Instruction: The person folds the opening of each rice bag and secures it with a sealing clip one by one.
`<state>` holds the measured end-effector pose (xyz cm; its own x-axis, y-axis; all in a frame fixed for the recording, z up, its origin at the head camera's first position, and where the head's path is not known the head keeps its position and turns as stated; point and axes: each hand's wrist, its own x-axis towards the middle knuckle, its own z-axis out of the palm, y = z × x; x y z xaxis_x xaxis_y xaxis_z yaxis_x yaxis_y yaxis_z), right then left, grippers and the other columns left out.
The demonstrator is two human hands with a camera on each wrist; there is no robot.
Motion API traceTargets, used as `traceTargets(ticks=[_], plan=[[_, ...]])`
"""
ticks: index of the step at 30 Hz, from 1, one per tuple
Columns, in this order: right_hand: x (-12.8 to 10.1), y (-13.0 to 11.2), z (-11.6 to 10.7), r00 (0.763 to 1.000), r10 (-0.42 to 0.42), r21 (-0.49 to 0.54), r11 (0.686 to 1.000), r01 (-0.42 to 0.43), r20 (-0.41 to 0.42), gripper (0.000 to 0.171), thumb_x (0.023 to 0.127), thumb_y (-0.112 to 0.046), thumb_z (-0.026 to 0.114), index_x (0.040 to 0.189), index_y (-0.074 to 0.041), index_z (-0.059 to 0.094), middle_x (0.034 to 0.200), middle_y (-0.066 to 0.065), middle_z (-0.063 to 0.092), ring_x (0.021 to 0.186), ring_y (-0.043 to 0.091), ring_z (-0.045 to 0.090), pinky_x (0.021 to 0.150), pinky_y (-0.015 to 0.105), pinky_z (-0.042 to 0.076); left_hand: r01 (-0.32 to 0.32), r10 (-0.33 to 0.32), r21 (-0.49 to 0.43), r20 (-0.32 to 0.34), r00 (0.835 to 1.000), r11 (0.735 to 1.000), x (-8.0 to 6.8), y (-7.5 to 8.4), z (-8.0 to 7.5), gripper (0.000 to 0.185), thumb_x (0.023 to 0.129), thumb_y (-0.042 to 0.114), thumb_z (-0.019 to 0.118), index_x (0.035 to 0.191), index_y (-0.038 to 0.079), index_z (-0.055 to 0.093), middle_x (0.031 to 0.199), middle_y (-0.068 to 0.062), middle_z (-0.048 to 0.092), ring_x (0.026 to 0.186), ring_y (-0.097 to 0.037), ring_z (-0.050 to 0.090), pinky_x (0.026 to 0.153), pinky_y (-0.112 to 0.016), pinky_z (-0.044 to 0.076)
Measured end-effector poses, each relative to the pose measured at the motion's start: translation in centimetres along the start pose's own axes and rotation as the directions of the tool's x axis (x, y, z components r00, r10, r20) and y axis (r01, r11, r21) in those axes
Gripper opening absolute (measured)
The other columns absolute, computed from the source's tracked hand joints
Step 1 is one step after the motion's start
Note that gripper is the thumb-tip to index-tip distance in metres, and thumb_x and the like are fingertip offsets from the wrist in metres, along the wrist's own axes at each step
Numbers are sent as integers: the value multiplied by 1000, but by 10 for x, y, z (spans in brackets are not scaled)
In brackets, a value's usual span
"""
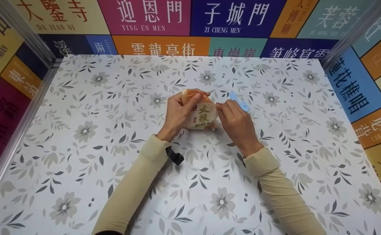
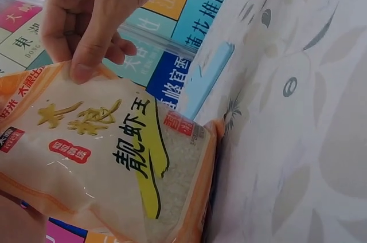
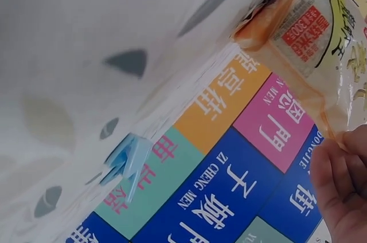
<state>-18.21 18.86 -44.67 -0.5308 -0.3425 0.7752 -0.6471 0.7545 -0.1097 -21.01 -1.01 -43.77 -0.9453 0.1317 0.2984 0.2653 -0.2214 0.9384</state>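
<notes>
Rice bag (image 1: 201,112) stands at table (image 1: 79,182) centre | your left hand (image 1: 177,112) wraps its side to steady it | your right hand (image 1: 237,122) pinches its top edge | blue clip (image 1: 239,101) lies just behind, within reach.

The head camera is looking steeply down from above onto the floral-patterned white desk (image 1: 79,130), facing the far wall of coloured sign panels (image 1: 158,19). The left wrist camera is sitting very close, looking across the orange-edged clear plastic rice bag (image 2: 103,157). The right wrist camera is looking from low beside the desk toward the wall. All three are sharing the bag and the pale blue plastic clip (image 3: 126,160).
</notes>
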Motion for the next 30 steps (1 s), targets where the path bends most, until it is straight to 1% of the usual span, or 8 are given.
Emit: traceTargets(ticks=[5,8,17,19,22,24,26,30], plan=[[-1,-2,-1,999,29,9,1000,-29,-14,4,96,2,69,98,-1,71,82,12,60,73,26,58,62,37,56,44,-44,-21,1,999,999,-1,1,3,20,95,20,78,112,9,78,110,-6,81,101,-23,76,89,-33,60],[-2,-3,-2,999,32,2,999,-32,-6,3,98,1,68,97,-1,70,82,12,60,73,26,58,62,37,56,41,-42,-14,-11,999,999,-2,1,7,25,88,17,84,111,8,78,108,-7,80,100,-22,76,91,-34,60],[-2,-3,-1,999,18,-26,1000,-17,30,11,103,-6,63,96,0,70,83,11,60,74,26,58,62,36,56,3,2,35,-143,990,999,-5,-2,16,28,80,15,92,103,6,78,94,-6,81,85,-19,78,78,-33,63],[-2,-3,-1,999,28,-5,1000,-28,33,11,103,-6,64,96,0,70,83,11,60,74,26,58,62,37,55,0,5,34,-155,988,999,-5,-3,17,27,80,16,92,101,5,78,92,-6,81,83,-18,77,77,-33,63],[-1,-2,-2,995,78,79,994,-82,56,12,103,-10,65,97,-2,72,84,10,62,76,24,59,64,37,54,-5,10,28,-155,988,1000,-5,-3,17,25,83,17,90,101,5,78,92,-7,80,82,-18,76,77,-32,62],[0,-2,-3,987,134,154,977,-147,89,14,104,-15,65,98,-4,72,87,10,64,80,22,61,67,36,55,-8,11,26,-145,989,1000,-5,-4,16,23,85,17,88,102,6,77,94,-7,80,83,-17,76,77,-32,62],[2,-2,-4,968,210,246,939,-239,138,18,106,-20,63,101,-6,72,91,8,65,84,19,63,73,33,55,-11,14,21,-136,991,1000,-5,-3,15,23,86,17,87,103,6,77,95,-7,79,84,-17,75,78,-32,62],[6,-1,-4,911,345,407,816,-411,227,24,109,-24,56,106,-10,75,97,7,68,88,14,62,82,26,52,-27,29,20,-114,993,999,-4,-3,13,22,88,17,85,105,5,76,97,-7,79,86,-17,76,80,-32,62]])
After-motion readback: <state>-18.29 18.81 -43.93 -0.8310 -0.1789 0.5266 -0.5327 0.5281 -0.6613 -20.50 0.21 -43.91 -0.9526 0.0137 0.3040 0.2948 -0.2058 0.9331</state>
